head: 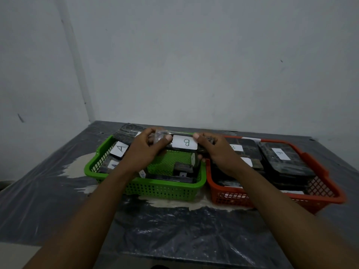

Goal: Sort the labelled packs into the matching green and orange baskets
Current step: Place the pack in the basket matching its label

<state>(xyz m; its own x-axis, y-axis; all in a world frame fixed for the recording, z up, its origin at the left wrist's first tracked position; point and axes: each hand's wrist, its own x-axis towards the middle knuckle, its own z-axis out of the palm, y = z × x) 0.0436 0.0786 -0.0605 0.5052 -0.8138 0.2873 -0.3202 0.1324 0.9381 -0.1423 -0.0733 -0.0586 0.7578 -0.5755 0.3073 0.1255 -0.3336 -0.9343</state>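
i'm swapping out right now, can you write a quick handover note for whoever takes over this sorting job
Left hand and right hand: both grip one B pack, held above the green basket.
Green basket: packs labelled A, some labels unreadable.
Orange basket: packs labelled B, stacked.
Done: most packs sit in baskets; none seen loose on the table.
Left: the held B pack likely belongs in the orange basket; check hidden labels.

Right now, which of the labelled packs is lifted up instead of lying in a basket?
The B pack, gripped at its ends by the left hand and right hand above the green basket. The others lie inside baskets.
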